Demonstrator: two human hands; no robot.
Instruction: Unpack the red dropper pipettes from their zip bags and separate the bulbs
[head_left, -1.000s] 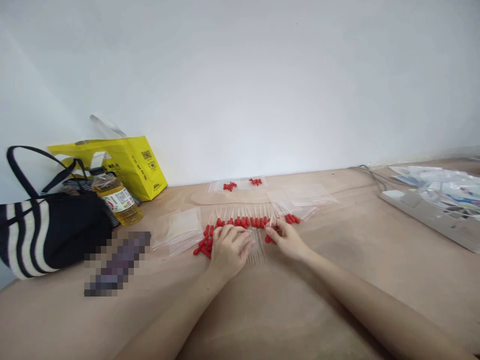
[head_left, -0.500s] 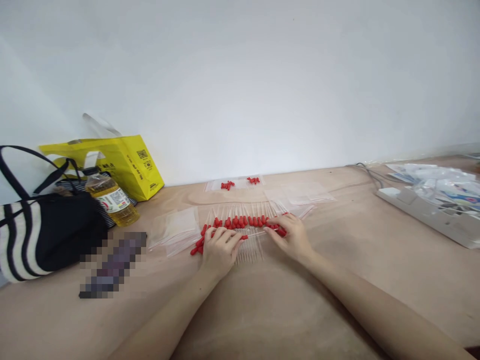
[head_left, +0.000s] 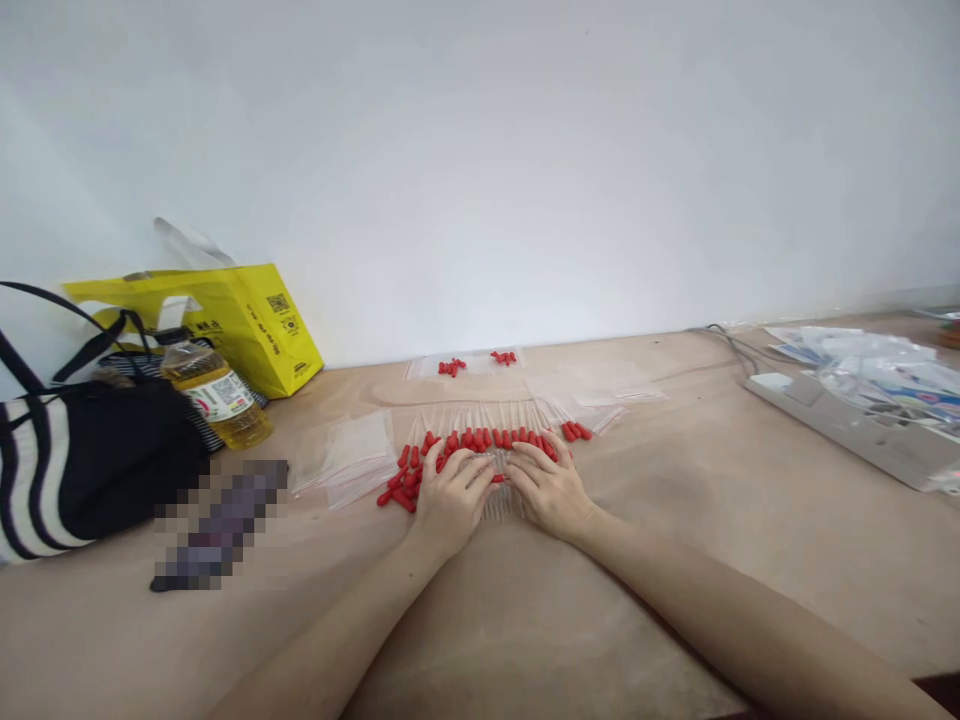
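Observation:
My left hand (head_left: 450, 500) is closed, its fingertips pinching a small red rubber bulb (head_left: 498, 479). Close beside it, my right hand (head_left: 553, 492) is also closed, fingertips at the bulb's other end; the thin clear tube there is mostly hidden by the fingers. Beneath and between the hands lie several thin clear tubes (head_left: 495, 508). Just beyond is a row of clear droppers with red bulbs (head_left: 480, 438), tips pointing away from me. Loose red bulbs (head_left: 403, 492) lie heaped left of my left hand. A few red bulbs (head_left: 576, 431) sit beyond my right hand.
Clear zip bags (head_left: 349, 455) lie left, with more bags (head_left: 592, 385) behind right. Farther back, a bag holds red bulbs (head_left: 452, 368). A yellow bag (head_left: 281, 340), oil bottle (head_left: 225, 400) and black bag (head_left: 105, 460) stand left. A white box (head_left: 832, 425) lies right.
My right hand has moved left, up against my left hand. The tube that spanned the gap between them is now mostly covered, and a few red bulbs beyond my right hand are uncovered.

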